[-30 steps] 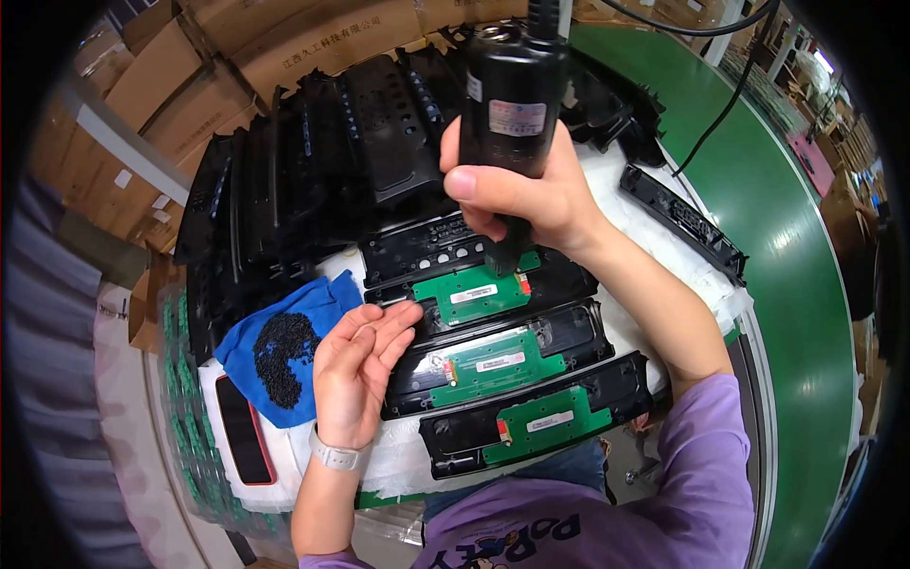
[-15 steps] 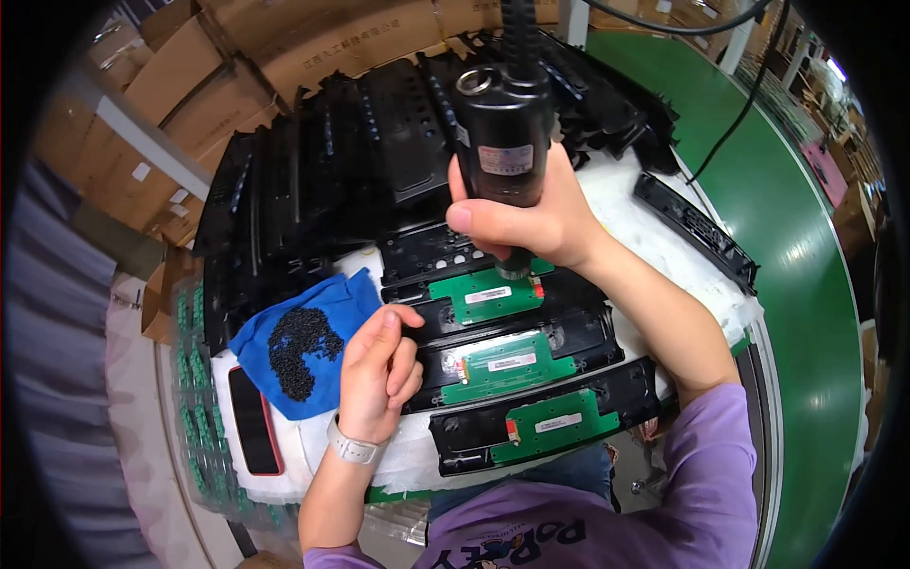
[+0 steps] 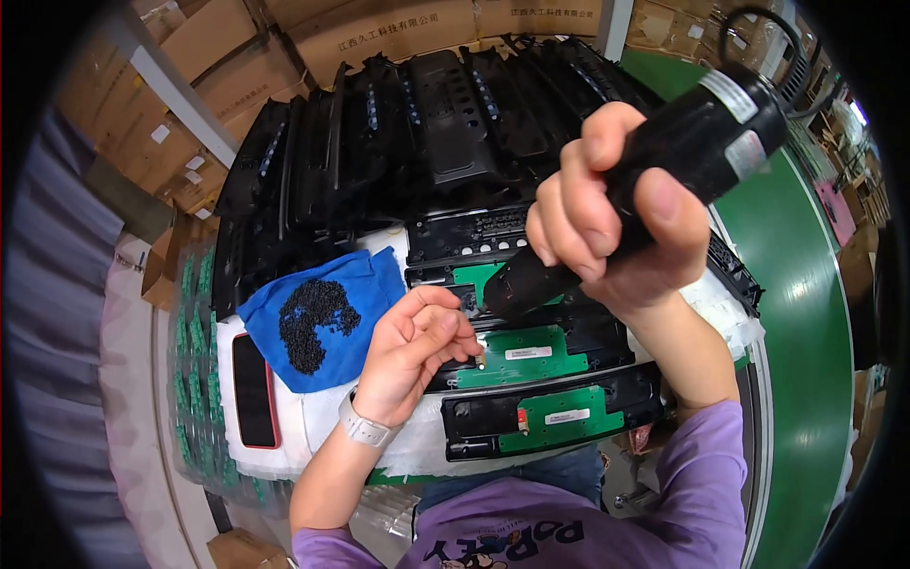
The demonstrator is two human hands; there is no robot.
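My right hand (image 3: 621, 223) is wrapped round a black electric screwdriver (image 3: 701, 133), which lies tilted with its tip end pointing down and left. Close to that tip, my left hand (image 3: 417, 341) has its fingers curled and thumb drawn in; anything between them is too small to make out. Beneath the hands, long black plastic panels (image 3: 607, 339) carry green circuit boards (image 3: 573, 343) with white labels. The screwdriver partly covers the farther board. Nearest me is another black panel (image 3: 474, 427) with its own green board (image 3: 607, 417).
A blue cloth (image 3: 379, 275) holds a heap of small black screws (image 3: 308, 332). Beside it lies a phone (image 3: 254, 394) with a red edge. Many black panels (image 3: 445, 123) are stacked at the back, before cardboard boxes (image 3: 379, 38). Green boards in clear trays (image 3: 194, 351) stand at left.
The screwdriver has swung from upright over the farther board to a tilt, its body now up and right and its tip near my left hand. My left hand has shifted right.
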